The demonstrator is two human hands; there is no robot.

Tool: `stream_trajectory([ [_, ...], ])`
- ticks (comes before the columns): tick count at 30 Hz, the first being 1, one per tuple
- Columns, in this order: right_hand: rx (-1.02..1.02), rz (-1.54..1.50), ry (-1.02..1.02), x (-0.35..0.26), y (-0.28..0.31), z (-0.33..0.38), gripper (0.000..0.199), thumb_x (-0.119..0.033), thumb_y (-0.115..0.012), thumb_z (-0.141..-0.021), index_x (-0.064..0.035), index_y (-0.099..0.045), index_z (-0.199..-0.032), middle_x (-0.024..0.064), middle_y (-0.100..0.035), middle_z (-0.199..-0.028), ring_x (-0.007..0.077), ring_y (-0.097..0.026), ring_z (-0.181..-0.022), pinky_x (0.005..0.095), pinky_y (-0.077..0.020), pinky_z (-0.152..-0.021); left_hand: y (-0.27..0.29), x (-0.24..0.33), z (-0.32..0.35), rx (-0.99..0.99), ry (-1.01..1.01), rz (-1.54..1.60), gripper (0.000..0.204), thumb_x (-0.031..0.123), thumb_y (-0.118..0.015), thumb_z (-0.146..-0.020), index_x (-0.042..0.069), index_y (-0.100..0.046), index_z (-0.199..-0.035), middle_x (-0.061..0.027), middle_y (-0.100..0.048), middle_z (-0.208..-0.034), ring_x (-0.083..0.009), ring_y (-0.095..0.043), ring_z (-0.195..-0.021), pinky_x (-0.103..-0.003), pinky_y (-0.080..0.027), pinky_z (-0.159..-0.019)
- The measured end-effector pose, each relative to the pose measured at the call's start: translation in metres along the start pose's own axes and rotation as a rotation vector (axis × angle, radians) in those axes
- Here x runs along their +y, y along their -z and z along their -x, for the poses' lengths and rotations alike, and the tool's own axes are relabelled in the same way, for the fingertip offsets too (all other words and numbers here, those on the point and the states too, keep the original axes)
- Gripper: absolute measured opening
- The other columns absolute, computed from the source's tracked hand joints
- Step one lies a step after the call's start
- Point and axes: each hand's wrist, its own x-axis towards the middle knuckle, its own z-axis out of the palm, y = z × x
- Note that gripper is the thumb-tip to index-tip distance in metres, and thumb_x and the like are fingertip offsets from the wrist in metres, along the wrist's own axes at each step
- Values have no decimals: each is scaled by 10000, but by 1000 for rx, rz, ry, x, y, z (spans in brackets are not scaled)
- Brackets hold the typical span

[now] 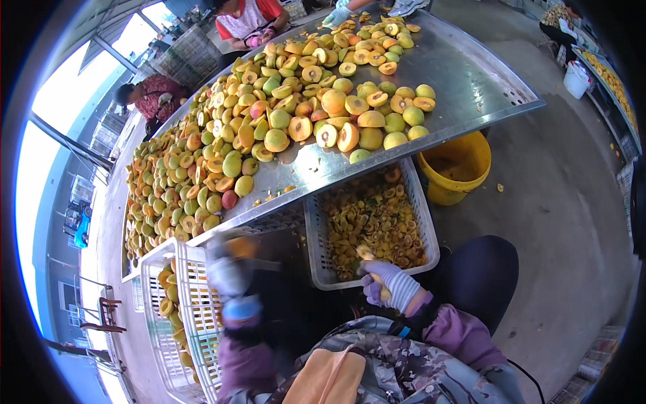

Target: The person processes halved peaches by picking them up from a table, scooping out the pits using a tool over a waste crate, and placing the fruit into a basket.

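Gripping a slim pale object (365,252), perhaps a tool, in the right hand (392,284), clamping firmly around its middle and pointing its upper end over the yellow and brown scraps (377,215) in a pale grey crate (418,209); probably being held low here to let trimmings fall straight in. Showing an orange piece (241,247), apparently fruit, at the blurred left hand (230,276), near the upper end of a white slatted basket (200,286); being unable to tell, through the blur, whether clamped on the piece or merely touching it. Finding cut halves (167,296) inside that basket, presumably being placed beside the left forearm for a short reach. Moving outward, viewing a broad heap of yellow, green and orange fruit (202,151), whole and halved, on the metal surface (464,74); likely being spread toward the near edge for easy picking from a seat. Noting a yellow bucket (441,185) just right of the crate, perhaps being stood there for waste. Continuing past the heap, observing a person in red sleeves (249,20) and, farther left, a person in a dark-red patterned top (156,97), leaning toward the fruit. Ending, at far right, with a white bucket (577,79).
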Motion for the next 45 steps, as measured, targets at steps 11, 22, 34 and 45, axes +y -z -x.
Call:
stream_trajectory([
  [11, 79, 172, 179, -4, -3, 1, 150, -204, -610, -853, -90, -516, -878, 19, -504, -609, 127, -474, -413, 297, -391, -374, 34, -30, -85, -30, 643, -456, 544, 129, -596, -742, 171, -511, -1278, -182, -597, -1172, -343, -599, -1010, -406, -487, -851],
  [22, 226, 496, 540, -26, 6, 14, 186, -212, -596, -887, -37, -538, -859, 44, -537, -592, 131, -522, -455, 261, -429, -419, -247, 15, -141, -699, 482, 118, 653, 328, -615, -769, 129, -424, -1361, -216, -619, -1101, -365, -616, -993, -424, -481, -866],
  [34, 570, 1386, 1065, -17, -11, 12, 331, -191, -654, -812, 13, -473, -1000, 224, -571, -644, 409, -606, -622, 442, -485, -545, -187, 22, -90, -706, 905, 1145, 471, 178, -705, -759, -4, -541, -1161, -133, -669, -940, -231, -654, -854, -346, -513, -759],
  [45, 666, 1831, 1442, 6, -30, 10, 309, -148, -657, -788, 22, -483, -980, 142, -581, -589, 343, -603, -527, 434, -474, -472, -87, 117, 7, -465, 681, 1273, 447, 24, -602, -871, -38, -378, -1252, -176, -605, -1128, -247, -610, -1042, -349, -478, -922],
])
